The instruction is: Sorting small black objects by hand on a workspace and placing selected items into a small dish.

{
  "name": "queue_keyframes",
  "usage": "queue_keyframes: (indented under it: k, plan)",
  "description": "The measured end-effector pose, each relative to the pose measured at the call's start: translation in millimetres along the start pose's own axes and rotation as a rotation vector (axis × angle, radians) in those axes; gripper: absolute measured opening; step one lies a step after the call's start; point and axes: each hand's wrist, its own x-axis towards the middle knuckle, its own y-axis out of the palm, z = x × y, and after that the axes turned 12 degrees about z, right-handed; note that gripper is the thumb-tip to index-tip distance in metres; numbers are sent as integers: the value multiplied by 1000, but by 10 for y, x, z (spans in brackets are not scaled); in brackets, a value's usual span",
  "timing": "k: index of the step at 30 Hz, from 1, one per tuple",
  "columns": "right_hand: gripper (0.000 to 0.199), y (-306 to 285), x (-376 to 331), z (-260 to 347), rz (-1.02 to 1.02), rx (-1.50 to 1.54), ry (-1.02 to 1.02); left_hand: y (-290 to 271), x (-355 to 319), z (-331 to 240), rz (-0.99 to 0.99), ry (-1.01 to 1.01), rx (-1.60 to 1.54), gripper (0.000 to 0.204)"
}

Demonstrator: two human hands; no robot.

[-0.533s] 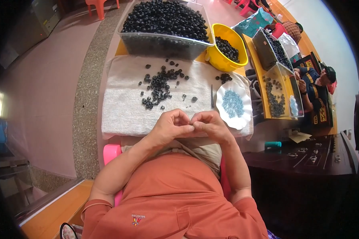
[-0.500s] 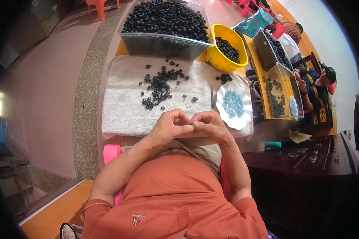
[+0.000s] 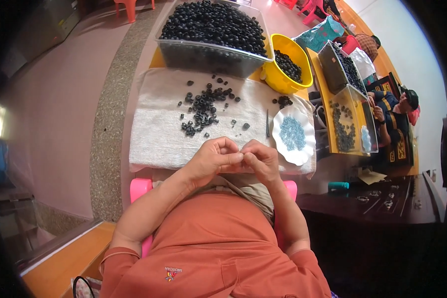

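Note:
Over the near edge of a pale cloth [image 3: 156,129], my left hand [image 3: 216,156] and my right hand [image 3: 261,158] meet fingertip to fingertip. Both are closed in a pinch. Whatever sits between the fingertips is too small and covered to make out. Beyond them lies a loose heap of small black bead-like pieces [image 3: 203,107]. A white scalloped dish [image 3: 301,158] holding tiny pale-blue bits [image 3: 292,133] stands just right of my right hand. Between the heap and the dish lies a thin dark tweezer-like tool [image 3: 267,123]. A smaller black cluster [image 3: 283,101] rests above the dish.
At the table's far side stand a clear plastic bin [image 3: 208,55] full of black pieces and a yellow basin [image 3: 280,84]. On the right, another table bears a bin [image 3: 333,69] and a clear tray [image 3: 355,107]; a person [image 3: 395,107] sits there. A teal cylinder [image 3: 338,186] lies on a dark surface.
The view has shifted slightly, so the table and its things appear a little lower and to the right. My right fingers have bent and changed their pinch; the left hand stays nearly still.

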Motion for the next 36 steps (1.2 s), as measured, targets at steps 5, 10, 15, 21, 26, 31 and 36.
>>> queue_keyframes:
  k: [5, 10, 15, 21, 26, 31, 36]
  plan:
    - [14, 136, -46, 98, -119, -299, -73, -18, -8, 14, 13, 0, -7, 19]
    - [18, -53, -72, 139, 38, 13, 74, -6, -14, 11, 50, -101, 42, 19]
    - [22, -73, -39, 151, 97, 95, 92, -9, -14, 17, 75, -105, 7, 19]
    - [17, 34, -88, 148, 16, -67, 40, 2, -25, -22, 66, -110, -9, 17]
    - [19, 194, -114, 157, -103, -779, -225, 27, -27, -33, 27, -68, -16, 16]
    - [24, 269, -139, 157, -161, -907, -171, 3, -12, 20, 15, -10, -32, 15]
    - [26, 287, -98, 124, -196, -865, -190, 25, -10, 8, -34, 22, -1, 14]
